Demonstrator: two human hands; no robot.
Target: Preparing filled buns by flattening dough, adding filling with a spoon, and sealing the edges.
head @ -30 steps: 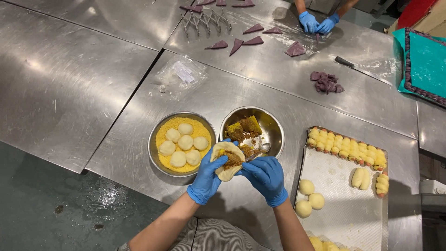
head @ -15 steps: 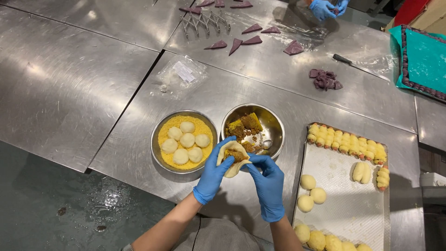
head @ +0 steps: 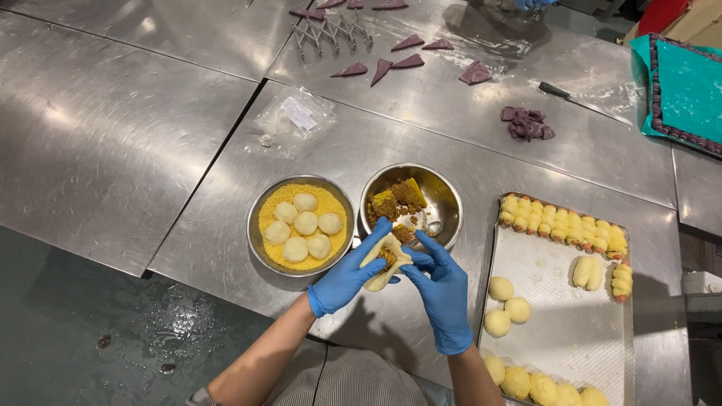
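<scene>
Both my hands wear blue gloves. My left hand [head: 347, 272] cups a flat piece of pale dough [head: 382, 265] with brown filling in its middle. My right hand [head: 442, 287] pinches the right edge of the same dough. The dough is held just in front of a steel bowl [head: 440, 192] with brown and yellow filling. To its left stands a second steel bowl [head: 259, 244] of yellow crumbs with several white dough balls [head: 304, 222] on top.
A perforated baking tray [head: 556, 316] at the right carries rows of shaped yellow pastries and several round balls. Purple dough triangles [head: 380, 69], a metal expanding cutter [head: 327, 30], a purple dough lump [head: 526, 122], a knife [head: 564, 93] and a plastic bag [head: 293, 116] lie farther back. A teal tray [head: 688, 90] stands far right.
My hands and the dough have stayed in front of the filling bowl while my fingers fold the dough edges inward. The other person's gloved hands at the far end have gone out of view.
</scene>
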